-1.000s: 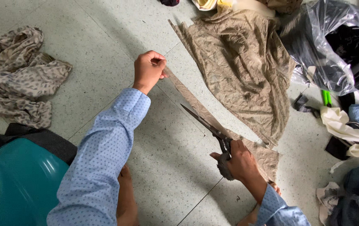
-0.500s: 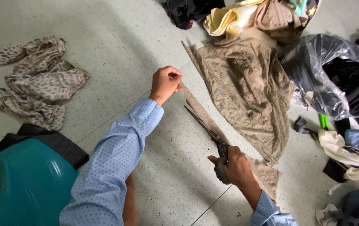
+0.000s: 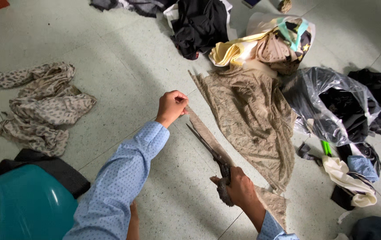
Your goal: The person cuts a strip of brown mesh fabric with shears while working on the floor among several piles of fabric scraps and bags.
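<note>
A tan patterned cloth point(image 3: 252, 115) lies spread on the speckled floor. My left hand point(image 3: 171, 107) pinches the end of a narrow strip point(image 3: 203, 129) at the cloth's left edge and holds it taut. My right hand point(image 3: 237, 189) grips the handles of dark scissors point(image 3: 208, 146), whose blades run along the strip toward my left hand. Both arms wear light blue dotted sleeves.
A heap of spotted beige cloth strips point(image 3: 39, 106) lies at the left. A teal plastic bin point(image 3: 19, 204) stands at bottom left. Black garments point(image 3: 199, 22), a yellow and tan pile point(image 3: 266, 44) and a clear plastic bag of dark clothes point(image 3: 332, 106) sit behind and right.
The scissors have advanced along the strip toward my left hand. The view has tilted up, bringing the far clothes piles into sight.
</note>
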